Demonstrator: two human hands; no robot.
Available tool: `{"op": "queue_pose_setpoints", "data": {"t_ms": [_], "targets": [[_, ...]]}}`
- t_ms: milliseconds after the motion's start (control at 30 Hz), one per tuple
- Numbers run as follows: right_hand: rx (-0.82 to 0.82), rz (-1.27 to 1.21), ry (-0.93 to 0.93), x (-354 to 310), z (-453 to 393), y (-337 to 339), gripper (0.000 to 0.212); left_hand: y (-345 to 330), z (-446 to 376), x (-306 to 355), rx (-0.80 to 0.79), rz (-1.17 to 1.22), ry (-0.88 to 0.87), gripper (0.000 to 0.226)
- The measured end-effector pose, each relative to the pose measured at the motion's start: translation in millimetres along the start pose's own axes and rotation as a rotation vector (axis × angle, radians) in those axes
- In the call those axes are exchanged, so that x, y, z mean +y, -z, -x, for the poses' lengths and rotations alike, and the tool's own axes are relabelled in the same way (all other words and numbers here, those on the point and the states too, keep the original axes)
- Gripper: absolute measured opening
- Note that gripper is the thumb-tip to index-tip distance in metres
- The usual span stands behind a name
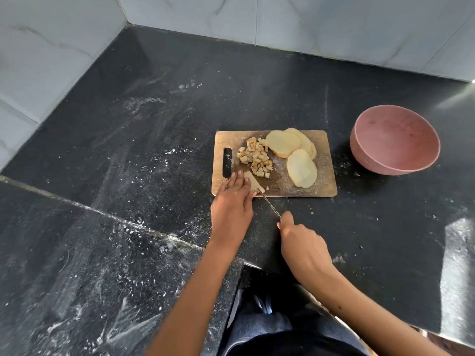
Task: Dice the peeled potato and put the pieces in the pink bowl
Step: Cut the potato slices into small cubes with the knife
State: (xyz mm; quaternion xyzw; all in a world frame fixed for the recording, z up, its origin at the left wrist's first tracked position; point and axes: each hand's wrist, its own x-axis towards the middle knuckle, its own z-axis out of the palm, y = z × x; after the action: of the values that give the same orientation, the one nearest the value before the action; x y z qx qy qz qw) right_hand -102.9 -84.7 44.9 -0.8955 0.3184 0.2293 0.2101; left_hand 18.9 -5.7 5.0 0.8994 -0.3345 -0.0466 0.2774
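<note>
Potato strip (pixel 253 185) pinned by left hand (pixel 232 204); right hand (pixel 303 246) grips knife (pixel 270 205).

Pale yellow potato on brown wood, pink beside black

The rectangular wooden cutting board (pixel 318 187) is tan-brown; round potato slices (pixel 301 167) and small diced cubes (pixel 255 158) are pale yellow; the round pink bowl (pixel 395 142) is dusty rose; the speckled black stone counter (pixel 128 176) carries white smears.

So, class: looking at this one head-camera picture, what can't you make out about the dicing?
- Knife handle: head view, hidden inside the right hand; only the thin blade shows.
- Potato piece being cut: partly covered by the left hand fingers.
- Slice stack: lower slices hidden by the top ones.
- Pink bowl: near inner wall hidden by its rim.
</note>
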Motion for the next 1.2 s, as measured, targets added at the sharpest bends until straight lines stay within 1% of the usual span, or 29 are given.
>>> {"op": "queue_pose_setpoints", "data": {"t_ms": [133, 267, 400, 467, 567, 667, 733, 833, 933, 1067, 1133, 1200], "targets": [[0.01, -0.069, 0.016, 6.1, -7.8, 12.3, 0.008, -1.7, 1.1, 3.1, 0.015, -0.007, 0.017, 0.033], [0.007, -0.021, 0.051, 11.1, 1.0, 11.5, 0.01, -4.5, 0.5, 3.3, 0.025, 0.001, 0.023, 0.036], [0.009, -0.079, 0.023, 12.2, -3.9, 17.2, 0.017, -5.5, -0.4, 0.3, 0.021, -0.005, 0.014, 0.036], [0.032, -0.084, 0.032, 11.3, -11.5, 23.6, 0.018, -4.8, -0.2, -0.8, 0.019, 0.001, 0.012, 0.036], [0.066, -0.083, 0.04, 8.3, -14.6, 29.8, 0.026, -2.5, 1.0, -2.8, 0.028, 0.008, 0.008, 0.034], [0.094, -0.083, 0.063, 1.2, -12.9, 31.6, 0.03, -3.0, 3.2, -2.8, 0.041, -0.056, -0.01, 0.032], [0.075, -0.09, 0.067, -6.0, -16.0, 31.8, 0.03, -1.5, 3.8, -1.5, 0.068, -0.031, 0.02, 0.031], [0.03, -0.079, 0.034, -15.6, -23.8, 31.4, 0.03, 0.4, 2.3, -1.3, 0.055, 0.014, 0.043, 0.032], [0.047, -0.071, 0.026, -20.2, -25.7, 29.2, 0.03, 0.7, 1.2, -0.7, 0.041, 0.011, 0.04, 0.033], [0.078, -0.077, 0.04, -24.9, -27.9, 27.3, 0.021, -0.2, 1.5, -0.5, 0.047, 0.005, 0.039, 0.034], [0.077, -0.078, 0.062, -27.2, -31.9, 27.2, 0.015, -0.2, 1.1, -0.1, 0.037, -0.005, 0.037, 0.034], [0.065, -0.057, 0.068, -27.2, -33.5, 27.2, 0.013, 0.2, 0.8, 0.9, 0.036, -0.004, 0.043, 0.033]]}}
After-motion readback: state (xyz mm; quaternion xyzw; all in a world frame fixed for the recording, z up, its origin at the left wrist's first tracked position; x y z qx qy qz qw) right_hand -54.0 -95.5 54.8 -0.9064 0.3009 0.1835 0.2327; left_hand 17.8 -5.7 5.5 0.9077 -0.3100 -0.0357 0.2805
